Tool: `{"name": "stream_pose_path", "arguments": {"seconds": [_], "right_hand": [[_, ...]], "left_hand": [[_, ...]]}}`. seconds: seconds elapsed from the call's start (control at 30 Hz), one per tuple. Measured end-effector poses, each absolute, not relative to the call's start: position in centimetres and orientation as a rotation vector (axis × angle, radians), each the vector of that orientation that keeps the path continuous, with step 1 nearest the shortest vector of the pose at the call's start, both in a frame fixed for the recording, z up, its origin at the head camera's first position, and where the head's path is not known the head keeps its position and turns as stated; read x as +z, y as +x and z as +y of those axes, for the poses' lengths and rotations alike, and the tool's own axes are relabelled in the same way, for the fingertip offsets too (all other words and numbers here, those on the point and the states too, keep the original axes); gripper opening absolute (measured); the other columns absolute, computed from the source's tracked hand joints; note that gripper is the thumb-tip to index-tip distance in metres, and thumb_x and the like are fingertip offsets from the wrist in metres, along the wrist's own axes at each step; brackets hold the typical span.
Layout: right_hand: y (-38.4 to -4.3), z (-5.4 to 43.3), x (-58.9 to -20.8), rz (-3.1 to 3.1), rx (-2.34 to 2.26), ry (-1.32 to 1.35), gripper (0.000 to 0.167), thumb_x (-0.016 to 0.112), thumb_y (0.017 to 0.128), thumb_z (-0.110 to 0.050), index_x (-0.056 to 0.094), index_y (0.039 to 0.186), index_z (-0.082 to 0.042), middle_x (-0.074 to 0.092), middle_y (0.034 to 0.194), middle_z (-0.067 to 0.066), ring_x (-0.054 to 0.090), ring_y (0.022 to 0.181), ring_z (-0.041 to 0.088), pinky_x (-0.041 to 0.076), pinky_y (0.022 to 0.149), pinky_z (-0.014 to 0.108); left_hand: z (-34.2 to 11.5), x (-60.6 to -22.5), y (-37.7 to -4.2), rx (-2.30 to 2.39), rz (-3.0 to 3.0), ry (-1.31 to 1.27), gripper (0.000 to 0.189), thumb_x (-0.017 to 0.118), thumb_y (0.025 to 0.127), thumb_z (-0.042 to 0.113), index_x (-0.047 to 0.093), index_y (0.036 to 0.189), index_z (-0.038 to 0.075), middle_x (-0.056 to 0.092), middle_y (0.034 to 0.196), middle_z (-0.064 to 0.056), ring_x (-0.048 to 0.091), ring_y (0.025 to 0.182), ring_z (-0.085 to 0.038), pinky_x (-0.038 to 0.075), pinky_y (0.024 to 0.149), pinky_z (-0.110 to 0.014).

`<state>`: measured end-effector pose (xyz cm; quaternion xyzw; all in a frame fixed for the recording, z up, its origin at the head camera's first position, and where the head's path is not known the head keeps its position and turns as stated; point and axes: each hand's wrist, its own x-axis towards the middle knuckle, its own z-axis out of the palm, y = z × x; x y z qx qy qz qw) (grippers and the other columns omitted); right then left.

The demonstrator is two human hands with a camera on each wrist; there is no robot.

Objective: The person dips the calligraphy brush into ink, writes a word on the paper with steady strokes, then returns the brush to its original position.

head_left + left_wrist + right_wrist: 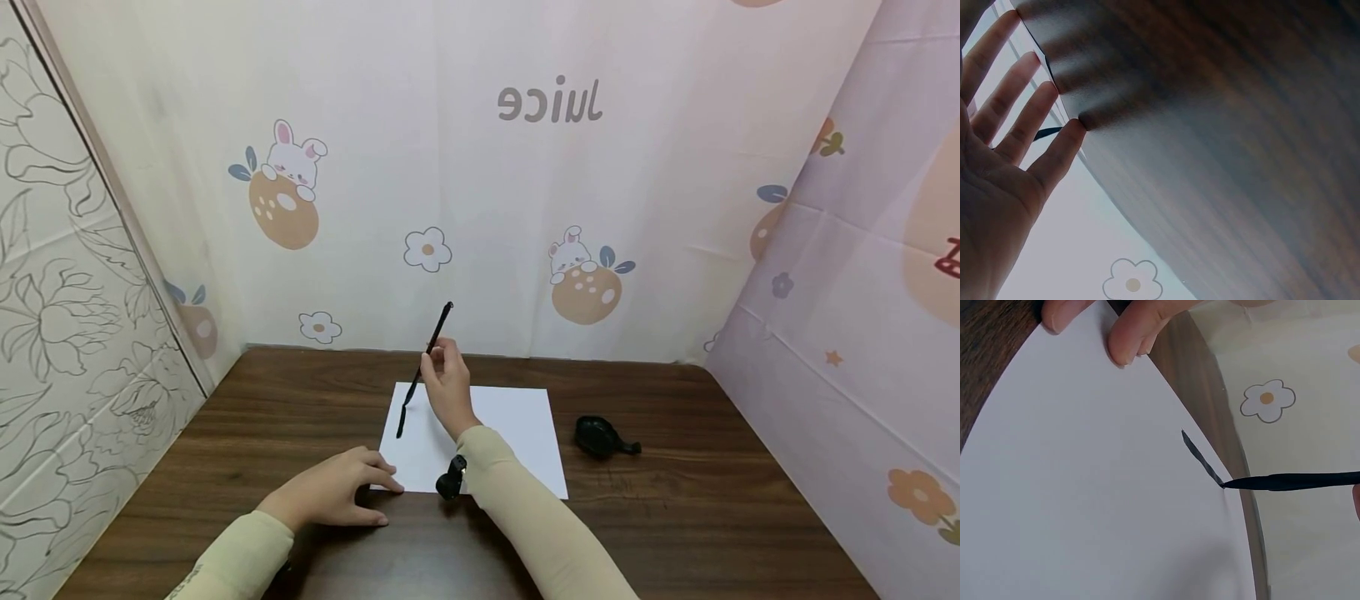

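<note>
My right hand (448, 387) pinches a black calligraphy brush (435, 337) partway along its handle, which slants up and to the right. The dark brush tip (1235, 484) meets the upper end of a short black ink stroke (401, 422) near the left side of a white sheet of paper (517, 429). In the right wrist view the stroke (1200, 457) has slightly uneven edges. At the paper's near left corner rests my left hand (341, 487), with fingers extended over the corner and thumb on the table. The left wrist view shows the left hand's spread fingers (1025, 125).
A small black rounded dish (597, 437) with a short handle sits right of the paper on the brown wooden table (675, 517). Behind the table hangs a printed curtain (495, 208). A black wrist camera (451, 477) overlaps the paper's near edge in the head view.
</note>
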<state>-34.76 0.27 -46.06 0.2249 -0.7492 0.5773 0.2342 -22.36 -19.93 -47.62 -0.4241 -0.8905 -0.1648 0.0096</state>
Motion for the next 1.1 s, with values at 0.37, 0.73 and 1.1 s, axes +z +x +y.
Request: {"name": "stream_pose_path", "arguments": {"seconds": [0.37,0.73,1.1], "right_hand": [[-34.54,0.43,-45.98,-2.132,1.535,0.637,0.018,0.054,0.104,-0.015,0.053,0.122,-0.010,0.059,0.103,0.004,0.060,0.095,0.016,0.056,0.078,0.028],[-34.30,0.46,-45.90,-2.190,1.549,0.639,0.020,0.054,0.104,-0.014,0.052,0.124,-0.012,0.058,0.104,0.003,0.058,0.095,0.015,0.055,0.078,0.028],[-34.31,0.54,-45.97,-2.192,1.542,0.670,0.021,0.055,0.103,-0.014,0.053,0.123,-0.012,0.056,0.099,0.002,0.055,0.089,0.014,0.053,0.073,0.026]], "left_hand": [[-19.99,-47.62,-22.28,-0.517,-2.715,-1.349,0.031,0.079,0.086,0.042,0.076,0.113,0.026,0.065,0.119,-0.001,0.060,0.110,-0.020,0.052,0.093,-0.039],[-19.95,-47.58,-22.20,-0.520,-2.729,-1.337,0.032,0.079,0.085,0.041,0.076,0.113,0.026,0.065,0.119,0.000,0.059,0.111,-0.019,0.051,0.094,-0.039],[-19.88,-47.36,-22.02,-0.526,-2.770,-1.315,0.032,0.080,0.085,0.040,0.076,0.114,0.026,0.065,0.120,0.000,0.059,0.112,-0.019,0.051,0.095,-0.039]]}}
